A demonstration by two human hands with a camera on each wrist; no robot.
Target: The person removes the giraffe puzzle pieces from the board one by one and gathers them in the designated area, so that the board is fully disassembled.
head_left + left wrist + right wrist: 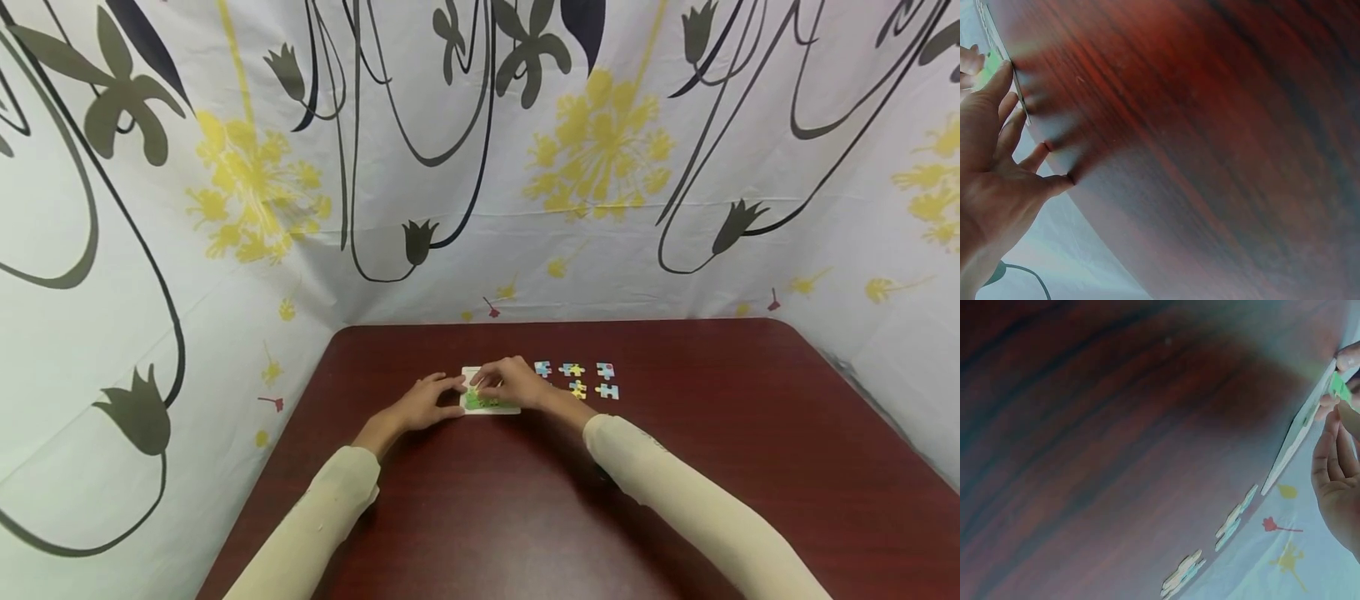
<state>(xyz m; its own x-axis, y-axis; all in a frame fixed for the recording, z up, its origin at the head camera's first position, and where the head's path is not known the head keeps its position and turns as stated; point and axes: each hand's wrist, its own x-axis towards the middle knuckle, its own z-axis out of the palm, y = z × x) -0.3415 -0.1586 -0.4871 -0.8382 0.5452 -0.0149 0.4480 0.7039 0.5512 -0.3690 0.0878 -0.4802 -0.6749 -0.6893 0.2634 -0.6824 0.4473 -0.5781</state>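
A small white-bordered puzzle board [493, 411] with a green picture lies on the table between the two hands. My right hand [519, 385] reaches over it. Between that hand's thumb and fingers, a green puzzle piece [1339, 386] is pinched and tilted close over the board, as the right wrist view shows. From the left, my left hand [422, 406] touches the board's edge with thumb and fingertips. Its fingers [1035, 156] are spread, some of them resting on the table in the left wrist view. The right hand covers part of the picture.
Several loose jigsaw pieces [606, 391], blue and yellow, lie in two rows right of the board, partly behind the right wrist. The dark red-brown table [480, 508] meets a white flower-patterned cloth [450, 292] at its back and sides.
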